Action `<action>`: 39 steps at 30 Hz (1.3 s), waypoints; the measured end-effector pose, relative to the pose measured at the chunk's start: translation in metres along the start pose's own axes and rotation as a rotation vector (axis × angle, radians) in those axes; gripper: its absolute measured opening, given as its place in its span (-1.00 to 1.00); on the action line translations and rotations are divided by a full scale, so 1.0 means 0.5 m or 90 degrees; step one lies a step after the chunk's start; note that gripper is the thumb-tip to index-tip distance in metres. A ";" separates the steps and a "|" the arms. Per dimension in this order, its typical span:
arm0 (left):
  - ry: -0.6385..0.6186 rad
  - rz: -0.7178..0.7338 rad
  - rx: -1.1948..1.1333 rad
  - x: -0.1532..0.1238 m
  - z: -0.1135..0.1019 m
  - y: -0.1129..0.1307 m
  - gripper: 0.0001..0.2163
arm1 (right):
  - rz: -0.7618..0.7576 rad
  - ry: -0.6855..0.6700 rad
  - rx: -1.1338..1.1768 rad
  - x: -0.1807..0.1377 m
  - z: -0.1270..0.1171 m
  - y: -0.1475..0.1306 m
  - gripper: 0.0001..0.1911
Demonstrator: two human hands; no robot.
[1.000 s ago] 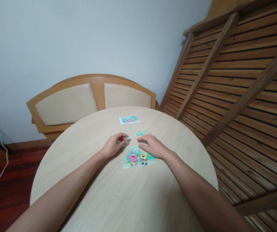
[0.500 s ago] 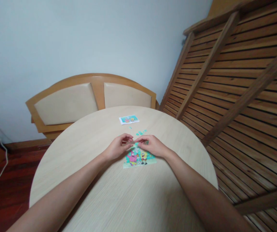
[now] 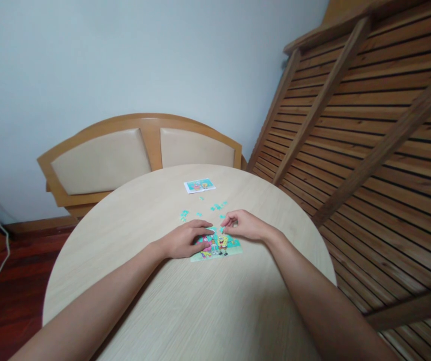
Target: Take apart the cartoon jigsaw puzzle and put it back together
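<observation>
A partly assembled cartoon jigsaw puzzle (image 3: 222, 244) lies on the round table, with a pink figure on its left and a yellow one on its right. My left hand (image 3: 188, 238) rests over the puzzle's left side, fingers stretched out and partly covering the pink figure. At the upper right edge of the puzzle, my right hand (image 3: 241, 224) pinches a small teal puzzle piece (image 3: 222, 229). Loose teal puzzle pieces (image 3: 218, 206) lie just beyond the hands, and another small group (image 3: 184, 215) sits to the left.
A folded picture sheet (image 3: 199, 186) with the same cartoon lies toward the far side of the pale wooden table (image 3: 144, 200). Behind the table stands a padded headboard (image 3: 102, 160). A slatted wooden frame (image 3: 351, 130) leans at the right.
My hands have drawn apart. The left came down flat onto the puzzle's left side, uncovering loose pieces behind it; the right shifted slightly right, fingers still pinched at the upper edge.
</observation>
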State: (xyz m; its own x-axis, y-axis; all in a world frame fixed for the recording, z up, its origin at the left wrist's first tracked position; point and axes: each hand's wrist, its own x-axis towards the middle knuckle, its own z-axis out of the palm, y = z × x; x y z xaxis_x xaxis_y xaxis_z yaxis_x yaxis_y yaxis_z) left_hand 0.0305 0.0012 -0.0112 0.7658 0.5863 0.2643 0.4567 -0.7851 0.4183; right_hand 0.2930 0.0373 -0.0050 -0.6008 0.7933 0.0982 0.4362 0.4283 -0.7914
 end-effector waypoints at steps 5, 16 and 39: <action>-0.002 0.003 0.012 -0.001 0.001 -0.001 -0.65 | -0.005 -0.009 0.003 0.003 0.007 0.004 -0.76; 0.005 0.005 -0.011 0.000 0.001 -0.002 -0.65 | -0.019 -0.043 0.000 0.005 0.013 0.010 -0.75; -0.007 -0.007 0.013 0.001 0.006 -0.006 -0.62 | -0.085 -0.011 -0.170 0.005 0.011 -0.006 -0.83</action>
State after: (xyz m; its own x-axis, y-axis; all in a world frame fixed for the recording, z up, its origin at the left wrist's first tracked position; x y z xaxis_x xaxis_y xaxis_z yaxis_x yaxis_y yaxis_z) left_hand 0.0306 0.0031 -0.0149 0.7651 0.5934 0.2500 0.4749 -0.7823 0.4031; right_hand 0.2866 0.0357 -0.0058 -0.6751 0.7156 0.1795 0.5112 0.6292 -0.5855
